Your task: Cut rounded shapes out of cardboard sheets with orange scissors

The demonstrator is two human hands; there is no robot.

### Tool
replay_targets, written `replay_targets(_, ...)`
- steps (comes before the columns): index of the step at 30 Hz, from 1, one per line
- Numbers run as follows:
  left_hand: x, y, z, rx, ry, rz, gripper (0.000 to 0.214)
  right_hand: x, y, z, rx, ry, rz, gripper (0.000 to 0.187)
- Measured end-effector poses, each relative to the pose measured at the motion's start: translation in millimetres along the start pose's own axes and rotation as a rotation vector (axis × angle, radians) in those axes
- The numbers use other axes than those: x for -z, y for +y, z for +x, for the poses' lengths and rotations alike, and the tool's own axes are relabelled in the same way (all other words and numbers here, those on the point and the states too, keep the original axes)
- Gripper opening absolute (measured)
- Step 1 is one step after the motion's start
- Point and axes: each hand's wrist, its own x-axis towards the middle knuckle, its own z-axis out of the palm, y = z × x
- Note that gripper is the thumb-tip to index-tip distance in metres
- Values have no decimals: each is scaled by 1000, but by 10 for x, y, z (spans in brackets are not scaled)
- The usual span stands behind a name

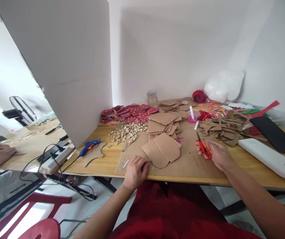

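**Scissors (204,148) in the Right Hand (219,154), Cut Card Beside the Left (136,171)**

A person sits close against a wooden workbench, the left hand resting with fingers curled at the near-left edge of a cardboard piece (161,151). Whether those fingers pinch its edge or merely lie against it cannot be told; the position would suit steadying it. The piece lies between the hands on a corrugated mat (189,171), which probably spares the wood.

The right hand is closed around the scissors' red handles, blades pointing away from the body, a grip that seems to keep the points clear of the left arm. Just right of that hand lies a white device (269,157). Left of the left hand, a blue glue gun (89,147) rests by a cardboard offcut (95,154), perhaps to shield the bench from drips.

Beyond the left hand are pale chips (130,131) and a stack of cardboard (161,124), likely kept within reach. Past the right hand, brown scraps (222,127) are heaped aside, apparently to leave working room. Farthest off, a clear jar (152,99) stands near the wall.
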Motion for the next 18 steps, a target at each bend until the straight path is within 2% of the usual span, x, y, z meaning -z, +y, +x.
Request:
replay_targets(8,35,-6,4,25,-57,33,15,32,54,68,-91,49,6,13)
replay_targets(13,33,14,15,60,-71,21,17,24,110,78,-38,78,-17,10)
replay_targets(18,8,31,12,83,-46,24,17,0,113,53,18,107,-39,15)
